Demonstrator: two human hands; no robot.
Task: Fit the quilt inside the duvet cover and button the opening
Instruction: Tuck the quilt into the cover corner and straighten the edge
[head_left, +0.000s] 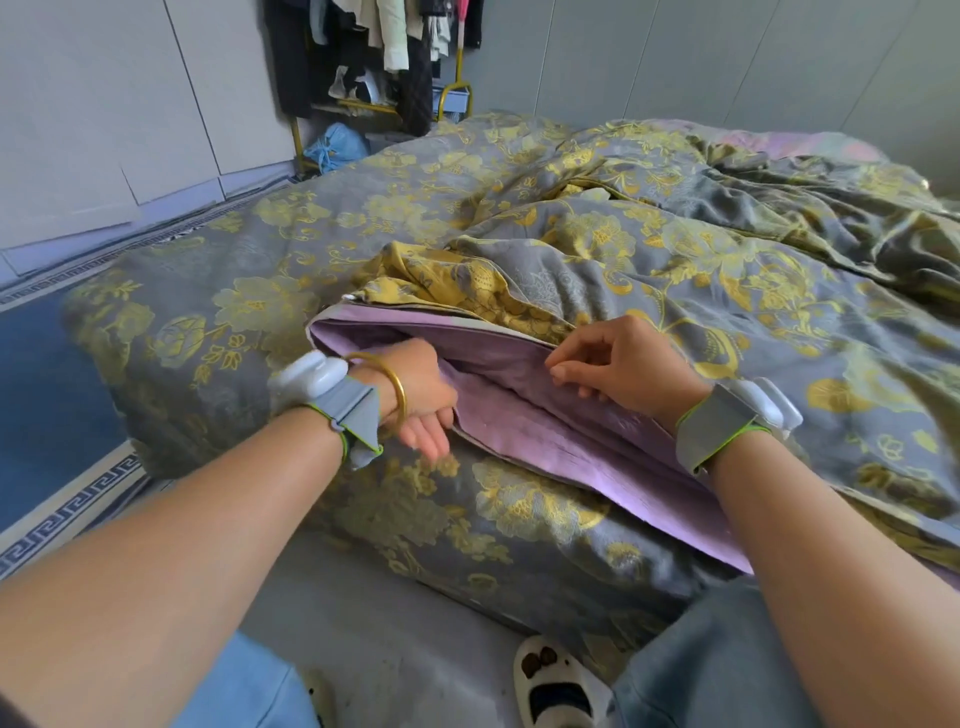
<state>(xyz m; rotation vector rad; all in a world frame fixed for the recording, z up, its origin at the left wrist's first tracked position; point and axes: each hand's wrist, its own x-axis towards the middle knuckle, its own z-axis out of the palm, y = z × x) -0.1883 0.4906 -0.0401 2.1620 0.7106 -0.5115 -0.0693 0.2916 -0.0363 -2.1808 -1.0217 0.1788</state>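
Currently: duvet cover (322, 218), grey with yellow flowers, lies rumpled ahead of me, its opening (441, 326) facing me. Lilac quilt (545, 431) shows as folded layers inside that opening, probably only partly in; its far end is hidden. Left hand (415, 384) is pushed into the gap, fingers partly under a lilac fold. Left grip: cannot tell whether clamped or loose. Right hand (623, 369) rests on the quilt's upper layer, fingers loosely curled, grip apart, holding nothing. Gold bangle (399, 387) on left wrist.
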